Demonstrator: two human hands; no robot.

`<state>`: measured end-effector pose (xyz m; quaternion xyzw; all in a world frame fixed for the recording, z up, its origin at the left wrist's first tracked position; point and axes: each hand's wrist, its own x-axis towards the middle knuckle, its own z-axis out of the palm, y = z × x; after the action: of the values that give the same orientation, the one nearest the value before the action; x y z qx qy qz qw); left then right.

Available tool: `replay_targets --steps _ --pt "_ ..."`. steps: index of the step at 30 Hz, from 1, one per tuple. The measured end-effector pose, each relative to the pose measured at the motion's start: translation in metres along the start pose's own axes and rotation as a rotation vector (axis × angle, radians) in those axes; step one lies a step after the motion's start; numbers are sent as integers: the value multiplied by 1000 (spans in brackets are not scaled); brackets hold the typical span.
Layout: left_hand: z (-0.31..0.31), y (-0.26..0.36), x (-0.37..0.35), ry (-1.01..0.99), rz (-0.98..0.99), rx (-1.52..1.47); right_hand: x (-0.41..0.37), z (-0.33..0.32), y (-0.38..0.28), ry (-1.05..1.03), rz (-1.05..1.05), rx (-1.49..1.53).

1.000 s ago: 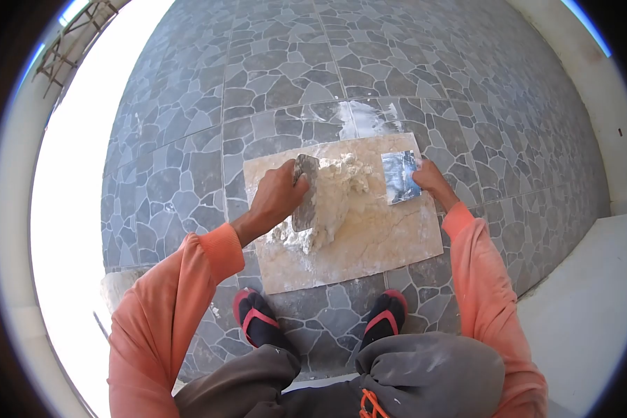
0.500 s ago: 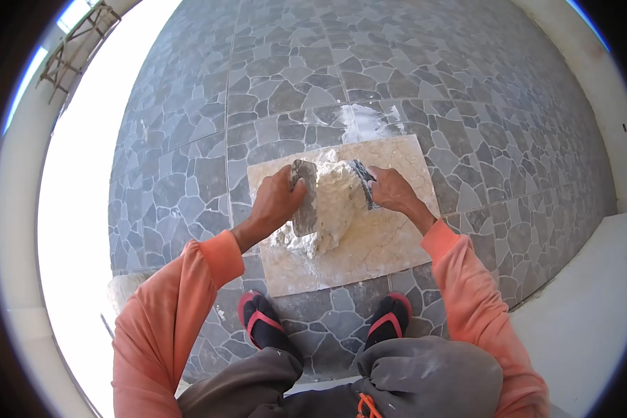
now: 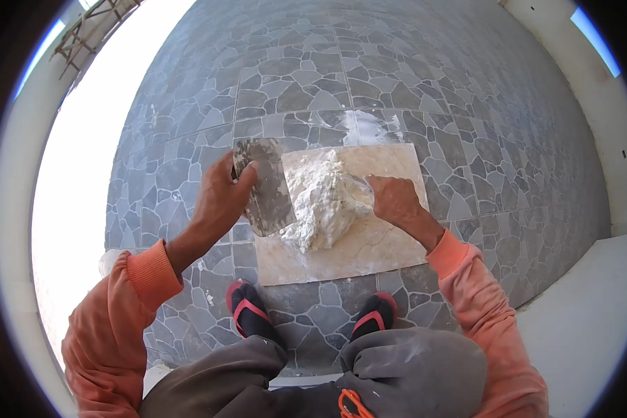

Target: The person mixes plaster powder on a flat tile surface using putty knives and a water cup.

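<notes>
My left hand [image 3: 219, 191] is closed around a flat, grey metal plastering trowel [image 3: 263, 184], its broad face smeared with plaster. The trowel sits over the left edge of a beige tile [image 3: 390, 247], beside a wet, lumpy mound of white plaster [image 3: 320, 205]. On the mound's right side, my right hand [image 3: 399, 202] grips a scraper [image 3: 357, 182]. Only a narrow part of its blade shows against the plaster, and its handle is hidden in my fingers.
The beige tile lies on a floor of grey stone-pattern tiles [image 3: 292, 90]. A white smear [image 3: 370, 129] marks the floor just beyond it. My feet in red flip-flops [image 3: 247, 306] stand at its near edge. A white ledge [image 3: 571, 306] runs along the right.
My left hand has drawn the trowel left, away from the mound, and turned its face upward. My right hand has shifted slightly right and down, its blade now more edge-on.
</notes>
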<state>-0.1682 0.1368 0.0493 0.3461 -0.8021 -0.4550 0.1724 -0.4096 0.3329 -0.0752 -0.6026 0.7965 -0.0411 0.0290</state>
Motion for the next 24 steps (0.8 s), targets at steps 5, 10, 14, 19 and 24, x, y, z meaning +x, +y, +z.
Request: replay_targets --steps 5,10,14,19,24 --pt "-12 2 -52 109 -137 -96 37 29 8 107 -182 -28" --pt "13 -20 -92 344 -244 -495 17 63 18 -31 -440 -109" --pt "24 -24 -134 410 -262 -680 22 19 28 -23 -442 -227" --pt "5 -33 -177 456 -299 -633 6 29 -13 99 -508 -181" --pt "-1 17 -197 417 -246 -633 -21 32 -10 -18 -522 -170"
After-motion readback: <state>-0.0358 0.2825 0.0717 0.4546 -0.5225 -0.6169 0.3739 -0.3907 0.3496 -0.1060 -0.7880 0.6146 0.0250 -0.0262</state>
